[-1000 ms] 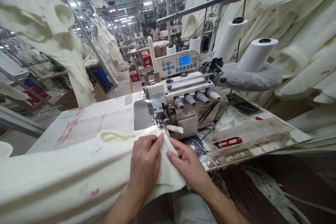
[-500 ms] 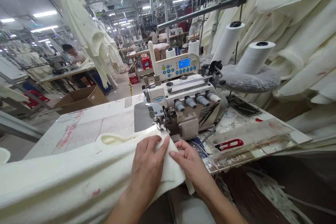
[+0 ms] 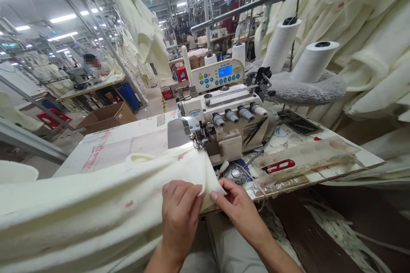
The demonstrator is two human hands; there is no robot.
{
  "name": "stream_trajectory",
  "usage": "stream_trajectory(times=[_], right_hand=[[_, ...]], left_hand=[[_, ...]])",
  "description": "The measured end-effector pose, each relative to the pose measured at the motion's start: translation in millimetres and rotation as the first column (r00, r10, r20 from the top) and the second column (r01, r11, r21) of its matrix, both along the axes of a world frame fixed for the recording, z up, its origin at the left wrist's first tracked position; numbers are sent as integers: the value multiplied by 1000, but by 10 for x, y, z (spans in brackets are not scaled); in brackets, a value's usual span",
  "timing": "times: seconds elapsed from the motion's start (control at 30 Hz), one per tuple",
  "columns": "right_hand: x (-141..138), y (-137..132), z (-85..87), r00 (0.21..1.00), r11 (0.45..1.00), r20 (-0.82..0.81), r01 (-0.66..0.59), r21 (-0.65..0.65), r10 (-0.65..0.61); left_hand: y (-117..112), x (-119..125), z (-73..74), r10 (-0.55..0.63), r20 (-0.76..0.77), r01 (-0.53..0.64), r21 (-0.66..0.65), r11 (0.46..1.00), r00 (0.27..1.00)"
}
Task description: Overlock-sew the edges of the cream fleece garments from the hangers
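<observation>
Cream fabric (image 3: 105,204) edge pinched between left hand (image 3: 180,215) and right hand (image 3: 241,210), fingertips hidden.

cream fleece fabric (image 3: 96,204) | thick, soft, few red marks | draped across bench (image 3: 112,145), long fold running left | right corner pinched up at near edge | far edge under sewing machine (image 3: 224,123) presser foot
</observation>
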State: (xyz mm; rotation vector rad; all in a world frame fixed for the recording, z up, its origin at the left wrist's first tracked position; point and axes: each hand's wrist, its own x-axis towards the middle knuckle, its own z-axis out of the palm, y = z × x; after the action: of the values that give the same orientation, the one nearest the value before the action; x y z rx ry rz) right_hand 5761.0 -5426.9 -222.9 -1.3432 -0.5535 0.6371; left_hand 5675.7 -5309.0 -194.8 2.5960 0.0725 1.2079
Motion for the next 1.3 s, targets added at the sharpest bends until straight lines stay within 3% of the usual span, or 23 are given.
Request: stream_trajectory(times=[0.17, 0.3, 0.37, 0.53, 0.6, 0.63, 0.67, 0.7, 0.77, 0.8, 0.87, 0.93, 1.1, 1.3], right_hand=[[-60, -40, 48, 1000, 1000, -20, -6, -22, 5], [-76, -91, 70, 944, 992, -307, -105, 65, 120], [-78, -102, 74, 915, 989, -376, -121, 90, 147], [-91, -125, 55, 966, 988, -212, -152, -2, 148], [-83, -148, 40, 981, 980, -54, -191, -48, 189], [-69, -158, 32, 985, 987, 85, -142, -80, 149], [-47, -165, 25, 963, 994, 262, -43, -96, 67], [-18, -167, 18, 890, 994, 454, 82, -75, -39], [57, -157, 13, 629, 966, 746, 250, 70, -217], [98, -146, 15, 513, 959, 821, 249, 135, -249], [169, -125, 27, 383, 964, 889, 184, 191, -250], [210, -116, 41, 338, 966, 909, 166, 198, -244], [220, -122, 35, 258, 953, 926, 192, 232, -277], [279, -72, 63, 164, 942, 946, 235, 238, -280]], left_hand=[[-173, -3, -9, -48, 46, 50, -42, 998, 998], [-168, -32, -98, -27, 90, 23, 49, 999, 996], [-131, -55, -127, -10, 88, 0, 115, 993, 996], [-66, -81, -92, -57, 68, 44, 186, 982, 996], [-70, -72, -55, -89, 88, 72, 185, 980, 992], [-80, -64, -37, -100, 96, 81, 183, 980, 990], [-94, -55, -23, -106, 99, 86, 185, 979, 989], [-110, -46, -12, -110, 101, 90, 192, 977, 989], [-143, -30, -7, -115, 102, 91, 212, 973, 988], [-154, -24, -14, -128, 107, 102, 225, 969, 986], [-155, -15, -42, -174, 141, 135, 251, 959, 975], [-120, -7, -86, -161, 143, 119, 266, 957, 976], [54, 22, -190, 52, -65, -33, 270, 962, 997], [173, 67, -168, 51, -59, -25, 377, 926, 997]])
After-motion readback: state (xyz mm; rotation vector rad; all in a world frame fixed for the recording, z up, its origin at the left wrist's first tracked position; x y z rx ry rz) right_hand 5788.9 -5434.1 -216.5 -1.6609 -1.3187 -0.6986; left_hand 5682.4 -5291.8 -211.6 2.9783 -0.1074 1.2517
